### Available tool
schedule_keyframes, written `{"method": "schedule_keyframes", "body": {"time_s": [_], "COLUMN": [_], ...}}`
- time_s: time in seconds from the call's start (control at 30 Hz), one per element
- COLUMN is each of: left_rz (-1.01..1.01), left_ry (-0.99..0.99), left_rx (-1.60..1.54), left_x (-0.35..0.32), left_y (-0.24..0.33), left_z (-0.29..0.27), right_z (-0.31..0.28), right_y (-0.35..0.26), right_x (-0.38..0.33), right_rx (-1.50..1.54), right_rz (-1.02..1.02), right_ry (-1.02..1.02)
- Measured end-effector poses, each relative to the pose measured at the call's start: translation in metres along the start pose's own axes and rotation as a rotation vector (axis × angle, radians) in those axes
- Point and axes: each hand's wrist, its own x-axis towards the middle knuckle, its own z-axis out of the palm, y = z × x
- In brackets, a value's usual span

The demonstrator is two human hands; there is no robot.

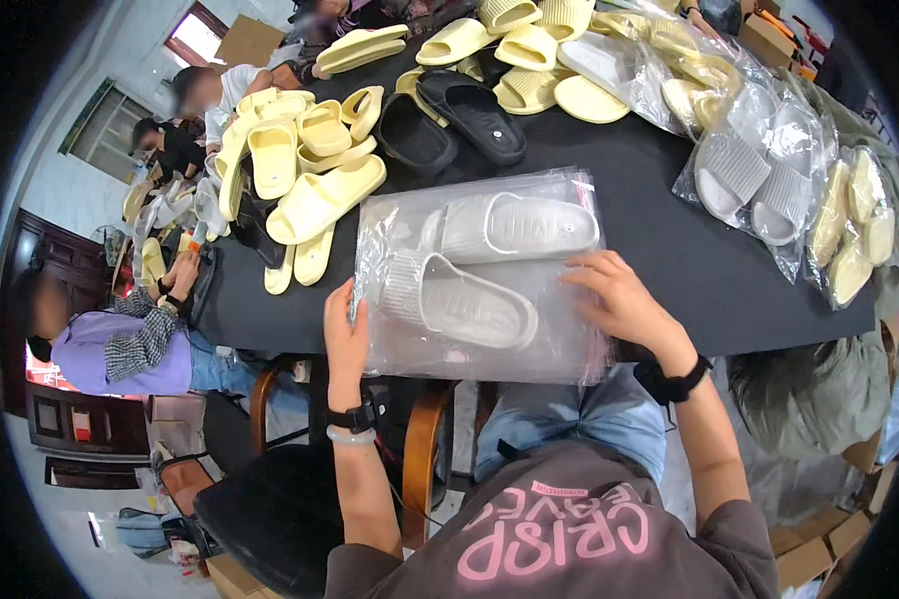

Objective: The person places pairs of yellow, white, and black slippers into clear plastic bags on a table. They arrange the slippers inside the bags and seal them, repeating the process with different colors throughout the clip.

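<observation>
A pair of light grey slide slippers (469, 299) lies side by side at the table's near edge, on or inside a clear plastic bag (579, 349); which of the two I cannot tell. My left hand (346, 329) is closed on the bag's left edge, thumb on the near face and fingers partly hidden. Over the right part of the bag rests my right hand (619, 299), fingers apart and slightly bent, close to the slippers' heel ends.
Yellow slippers (327, 200) are heaped at the left, black slippers (474, 115) beyond the bag. Bagged grey slippers (754, 185) and bagged yellow slippers (851, 230) lie right on the black tabletop (649, 195). A person in purple (120, 349) works at the left; others sit farther off.
</observation>
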Motion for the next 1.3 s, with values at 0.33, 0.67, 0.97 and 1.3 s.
{"method": "schedule_keyframes", "body": {"time_s": [0.33,0.67,0.97,1.3], "left_rz": [-0.011,0.068,-0.031,0.167], "left_ry": [-0.091,-0.066,-0.151,-0.324], "left_rx": [-0.191,-0.058,-0.055,0.526], "left_x": [0.021,0.019,0.022,0.019], "left_y": [-0.031,-0.035,-0.044,-0.011], "left_z": [0.058,0.061,0.062,0.056], "right_z": [0.058,0.108,0.064,-0.084], "right_y": [0.016,-0.011,0.004,0.033], "right_x": [0.099,0.13,0.093,-0.033], "right_rx": [0.393,0.184,-0.1,-0.052], "right_rz": [-0.118,-0.266,-0.153,0.272], "right_ry": [-0.453,-0.533,-0.414,0.082]}}
